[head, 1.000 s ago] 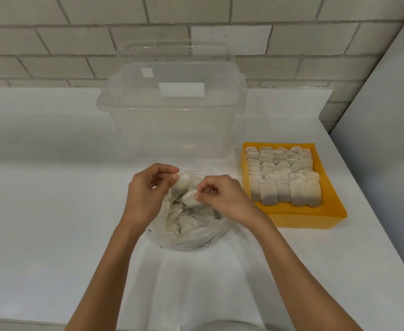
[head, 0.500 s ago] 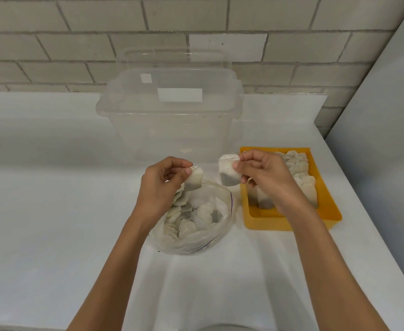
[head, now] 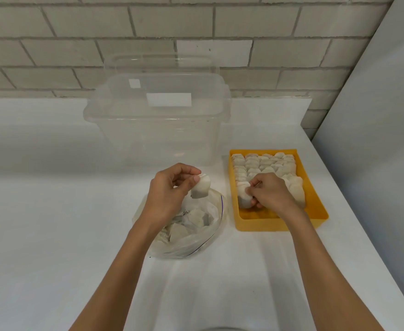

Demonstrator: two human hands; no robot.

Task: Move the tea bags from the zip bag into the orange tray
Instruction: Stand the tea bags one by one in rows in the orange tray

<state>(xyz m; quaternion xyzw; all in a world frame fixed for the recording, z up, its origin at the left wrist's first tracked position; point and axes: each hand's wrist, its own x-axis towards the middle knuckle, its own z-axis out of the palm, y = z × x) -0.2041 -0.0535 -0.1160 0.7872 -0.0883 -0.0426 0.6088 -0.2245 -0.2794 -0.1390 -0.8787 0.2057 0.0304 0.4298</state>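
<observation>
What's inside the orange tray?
Rows of tea bags stand in the tray, and the right hand grips one more. The hand covers some bags, so those cannot be seen.

Left hand (head: 170,189) and right hand (head: 271,191): bare, slim fingers. Left thumbnail (head: 197,179) short, plain. Forearms (head: 129,254) bare along full visible length, smooth.

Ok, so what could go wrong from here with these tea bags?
1. The right hand is wedging a tea bag into the near row of the orange tray. Pressing could topple the standing bags beside it.
2. The left hand has only a fingertip grip on a second tea bag above the zip bag. It might slip and land on the counter on the way across.
</observation>
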